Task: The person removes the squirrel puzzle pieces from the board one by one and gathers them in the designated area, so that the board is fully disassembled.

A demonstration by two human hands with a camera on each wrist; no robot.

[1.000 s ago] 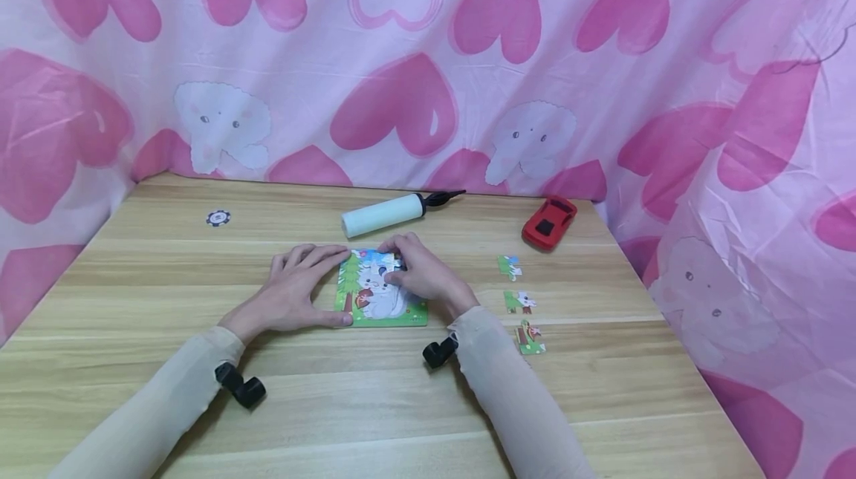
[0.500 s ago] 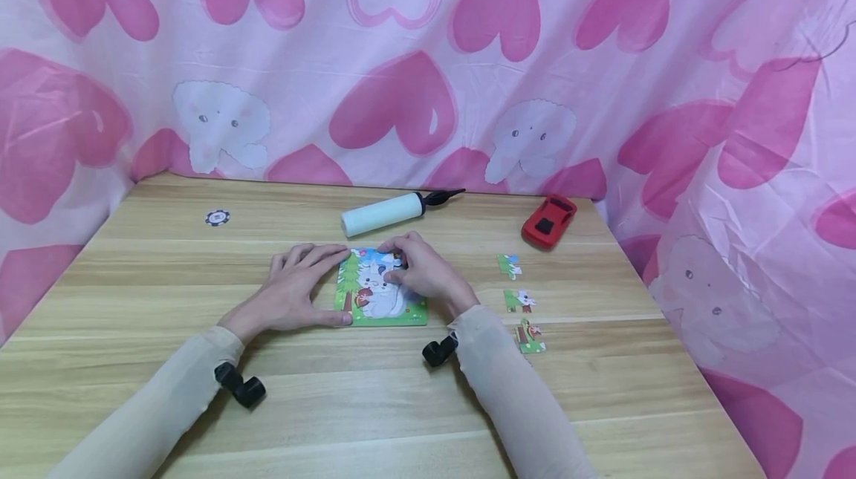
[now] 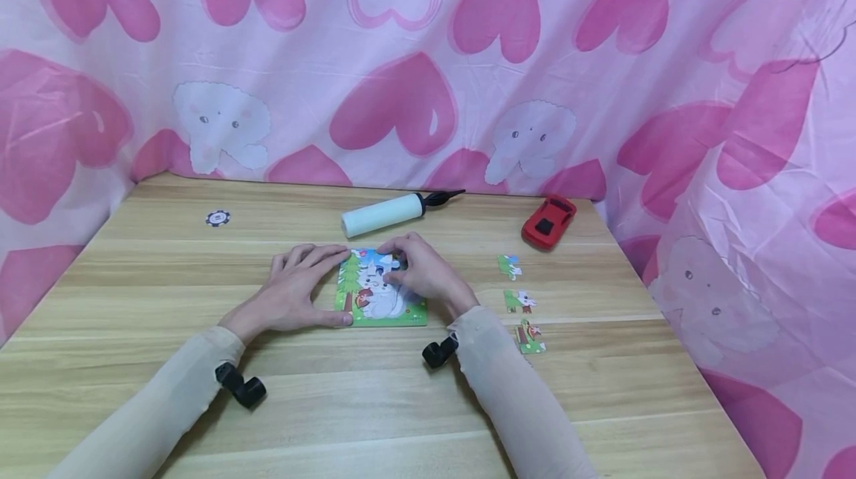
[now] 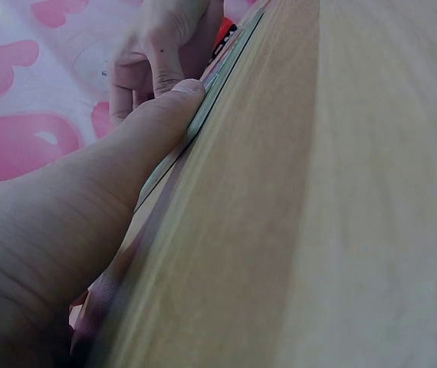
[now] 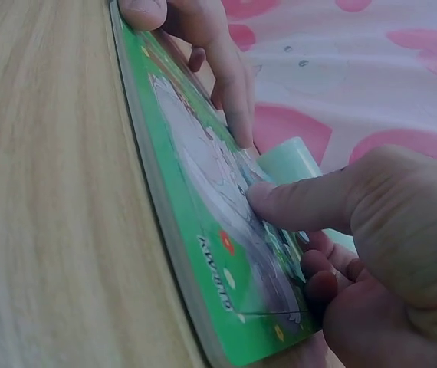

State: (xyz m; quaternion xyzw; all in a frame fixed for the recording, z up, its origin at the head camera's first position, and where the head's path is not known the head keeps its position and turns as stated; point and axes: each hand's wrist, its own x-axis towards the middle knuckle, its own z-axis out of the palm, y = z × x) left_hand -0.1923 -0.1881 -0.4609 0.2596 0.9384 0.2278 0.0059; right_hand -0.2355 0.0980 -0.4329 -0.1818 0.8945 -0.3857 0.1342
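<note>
A jigsaw puzzle board with a white cartoon animal on a green ground lies flat on the table in the head view. My left hand rests at its left side, thumb on the lower left corner and index finger on the upper left corner, fingers extended. My right hand is over the board's upper right part, pinching a puzzle piece between thumb and index finger; the hand hides much of it. In the right wrist view, the right thumb touches the picture's surface.
Three loose puzzle pieces, an upper one, a middle one and a lower one, lie to the right. Behind the board are a pale hand pump and a red toy car. A poker chip lies far left.
The puzzle piece under my right fingertips has shifted slightly, and its blue and white picture shows a little differently. Both hands stay in nearly the same place.
</note>
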